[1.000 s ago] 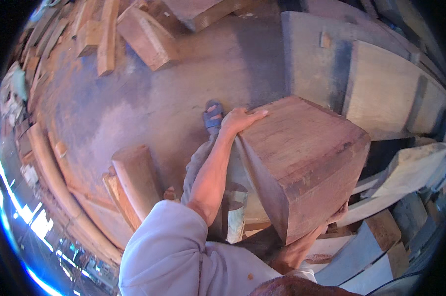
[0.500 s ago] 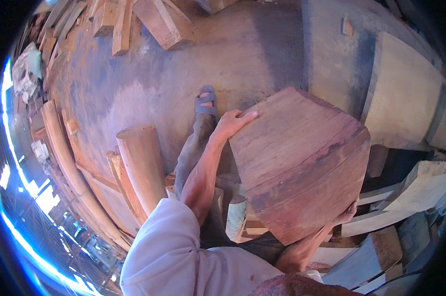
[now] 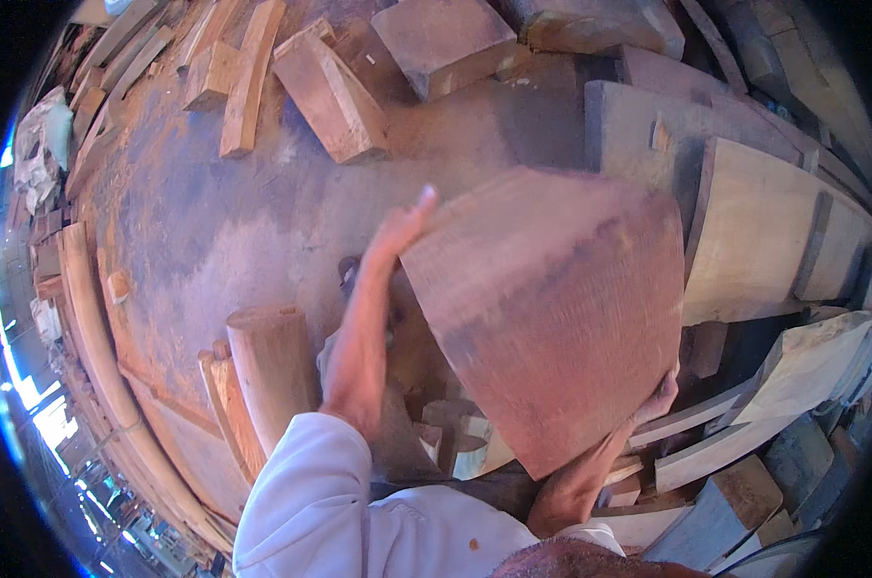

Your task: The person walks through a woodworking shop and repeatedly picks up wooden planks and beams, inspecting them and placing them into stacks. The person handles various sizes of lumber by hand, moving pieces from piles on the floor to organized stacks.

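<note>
A large, thick wooden block point(image 3: 571, 299), reddish brown with an angular outline, is held up in front of me, its broad face toward me. At its upper left edge is my left hand point(image 3: 405, 226), slightly blurred, thumb raised along the rim and the other fingers hidden behind the wood. Low on the block's right side, my right hand point(image 3: 661, 397) grips the edge, most of its fingers out of sight. My right forearm passes partly beneath the block.
An upright log point(image 3: 270, 371) stands left of my legs, and a long pole point(image 3: 99, 328) lies farther left. Several wood blocks point(image 3: 330, 91) lie on the floor point(image 3: 253, 222) ahead. Pale slabs point(image 3: 759, 231) and curved boards point(image 3: 735, 443) are stacked at right.
The block has shifted slightly left and its face has tilted. My left hand has moved left with its edge, its thumb now pointing up. The view has shifted, showing more blocks ahead.
</note>
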The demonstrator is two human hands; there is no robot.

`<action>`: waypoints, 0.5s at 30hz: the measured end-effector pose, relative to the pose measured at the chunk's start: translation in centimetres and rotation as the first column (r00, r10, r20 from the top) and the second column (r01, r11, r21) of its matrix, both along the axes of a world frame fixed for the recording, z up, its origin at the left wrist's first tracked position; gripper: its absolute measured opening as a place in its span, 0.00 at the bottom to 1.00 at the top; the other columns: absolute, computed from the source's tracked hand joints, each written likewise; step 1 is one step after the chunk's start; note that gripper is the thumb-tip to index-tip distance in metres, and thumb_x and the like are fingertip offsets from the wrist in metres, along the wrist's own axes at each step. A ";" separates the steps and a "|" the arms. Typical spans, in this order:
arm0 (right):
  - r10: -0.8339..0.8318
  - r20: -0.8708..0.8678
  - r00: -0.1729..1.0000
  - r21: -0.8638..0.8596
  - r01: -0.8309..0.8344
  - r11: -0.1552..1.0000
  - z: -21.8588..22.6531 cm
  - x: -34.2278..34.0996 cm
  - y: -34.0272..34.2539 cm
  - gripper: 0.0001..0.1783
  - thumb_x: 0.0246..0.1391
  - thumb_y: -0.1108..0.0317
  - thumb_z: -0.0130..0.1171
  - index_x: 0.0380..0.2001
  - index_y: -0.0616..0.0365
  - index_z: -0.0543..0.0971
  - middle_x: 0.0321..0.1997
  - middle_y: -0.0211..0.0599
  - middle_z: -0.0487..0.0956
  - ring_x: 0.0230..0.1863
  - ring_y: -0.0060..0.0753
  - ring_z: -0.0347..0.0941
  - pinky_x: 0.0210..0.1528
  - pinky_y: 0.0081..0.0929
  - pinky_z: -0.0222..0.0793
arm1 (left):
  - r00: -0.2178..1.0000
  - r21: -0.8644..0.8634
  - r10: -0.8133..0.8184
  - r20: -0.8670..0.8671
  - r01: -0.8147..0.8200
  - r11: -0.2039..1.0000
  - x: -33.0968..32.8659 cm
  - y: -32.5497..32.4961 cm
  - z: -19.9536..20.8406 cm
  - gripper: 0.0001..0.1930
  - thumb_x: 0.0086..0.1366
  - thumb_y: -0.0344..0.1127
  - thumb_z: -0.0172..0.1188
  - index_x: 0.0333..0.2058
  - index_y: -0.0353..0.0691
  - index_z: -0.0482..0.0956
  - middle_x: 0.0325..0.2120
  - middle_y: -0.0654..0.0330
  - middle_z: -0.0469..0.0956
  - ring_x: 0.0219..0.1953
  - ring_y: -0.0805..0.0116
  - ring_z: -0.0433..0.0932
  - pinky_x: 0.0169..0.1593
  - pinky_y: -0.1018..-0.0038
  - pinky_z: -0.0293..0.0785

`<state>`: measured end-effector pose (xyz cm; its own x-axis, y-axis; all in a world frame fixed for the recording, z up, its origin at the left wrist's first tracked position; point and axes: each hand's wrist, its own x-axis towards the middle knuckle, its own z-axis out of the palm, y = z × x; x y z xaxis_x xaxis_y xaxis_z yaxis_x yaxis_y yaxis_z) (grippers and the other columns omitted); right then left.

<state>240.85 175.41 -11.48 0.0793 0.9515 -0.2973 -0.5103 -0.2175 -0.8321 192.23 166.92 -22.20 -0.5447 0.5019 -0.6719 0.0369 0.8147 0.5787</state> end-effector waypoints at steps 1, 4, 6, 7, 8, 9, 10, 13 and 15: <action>0.037 -0.010 0.999 -0.024 -0.037 0.999 -0.1 -3.7 2.0 0.28 0.63 0.53 0.51 0.59 0.60 0.76 0.62 0.45 0.78 0.66 0.48 0.71 0.72 0.48 0.60 | 0.988 0.109 0.154 0.009 -0.154 0.982 -3.1 -0.7 -0.8 0.54 0.66 0.83 0.41 0.51 0.28 0.84 0.53 0.35 0.82 0.64 0.44 0.75 0.72 0.56 0.60; 0.019 0.477 0.879 -0.004 -0.020 1.000 1.7 -15.7 5.8 0.30 0.71 0.60 0.53 0.70 0.64 0.67 0.72 0.50 0.69 0.74 0.46 0.62 0.78 0.41 0.52 | 0.516 0.400 0.717 0.468 -0.848 0.349 -7.2 3.1 2.8 0.51 0.71 0.79 0.36 0.62 0.30 0.75 0.63 0.38 0.72 0.71 0.48 0.65 0.75 0.56 0.52; 0.099 0.710 0.698 0.001 -0.142 0.990 1.6 -18.1 5.3 0.33 0.71 0.62 0.56 0.72 0.66 0.63 0.76 0.52 0.64 0.77 0.44 0.58 0.79 0.39 0.50 | 0.542 0.563 0.793 0.278 -0.761 0.323 -7.6 2.1 3.9 0.48 0.72 0.75 0.39 0.68 0.32 0.67 0.68 0.41 0.64 0.73 0.52 0.60 0.75 0.52 0.50; 0.117 0.748 0.653 0.006 -0.183 0.983 0.7 -17.0 3.0 0.34 0.71 0.62 0.58 0.73 0.66 0.62 0.77 0.53 0.62 0.77 0.44 0.57 0.79 0.39 0.49 | 0.643 0.567 0.754 0.133 -0.673 0.475 -5.6 -0.7 2.8 0.47 0.73 0.74 0.42 0.70 0.33 0.64 0.70 0.42 0.61 0.74 0.51 0.58 0.75 0.49 0.49; 0.128 0.780 0.612 0.017 -0.226 0.974 -0.3 -15.7 1.0 0.36 0.70 0.62 0.59 0.74 0.66 0.61 0.78 0.53 0.60 0.78 0.43 0.55 0.79 0.39 0.49 | 0.728 0.555 0.685 -0.012 -0.565 0.610 -3.9 -3.0 2.5 0.46 0.73 0.72 0.46 0.72 0.35 0.60 0.72 0.43 0.58 0.75 0.51 0.55 0.75 0.46 0.48; 0.238 0.740 0.629 -0.133 -0.210 0.969 -0.9 -14.3 -0.8 0.35 0.70 0.62 0.60 0.73 0.67 0.62 0.77 0.53 0.63 0.77 0.44 0.58 0.78 0.40 0.51 | 0.731 0.535 0.593 -0.337 -0.369 0.760 -1.4 -4.1 2.9 0.45 0.72 0.69 0.50 0.73 0.36 0.60 0.74 0.44 0.55 0.77 0.48 0.52 0.74 0.40 0.45; 0.338 0.683 0.647 -0.281 -0.194 0.940 -1.3 -12.7 -2.8 0.35 0.70 0.62 0.60 0.72 0.68 0.63 0.75 0.53 0.66 0.75 0.45 0.61 0.77 0.41 0.53 | 0.646 0.435 0.439 -0.625 -0.178 0.883 1.2 -4.1 3.8 0.45 0.71 0.66 0.55 0.74 0.38 0.59 0.75 0.44 0.52 0.78 0.46 0.48 0.73 0.35 0.42; 0.587 0.687 0.429 -0.449 -0.384 0.807 -1.2 -7.9 -6.5 0.30 0.66 0.61 0.64 0.65 0.66 0.73 0.67 0.56 0.75 0.69 0.51 0.70 0.71 0.42 0.63 | 0.605 0.104 0.017 -0.796 0.109 0.989 5.2 -0.8 8.6 0.47 0.68 0.64 0.60 0.75 0.40 0.58 0.77 0.44 0.47 0.79 0.41 0.42 0.72 0.30 0.37; 0.641 0.767 0.034 -0.520 -0.553 0.651 0.4 -6.2 -6.6 0.27 0.64 0.61 0.66 0.61 0.65 0.77 0.62 0.57 0.78 0.66 0.55 0.73 0.68 0.43 0.67 | 0.564 0.134 -0.023 -0.825 0.235 0.963 5.3 1.4 10.3 0.47 0.67 0.64 0.61 0.75 0.41 0.58 0.77 0.43 0.47 0.79 0.42 0.42 0.72 0.28 0.36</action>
<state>234.70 168.80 -11.09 -0.2764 0.7910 -0.5457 0.7954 -0.1304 -0.5919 197.53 168.27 -11.92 -0.7212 0.6766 0.1485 0.6703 0.6276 0.3960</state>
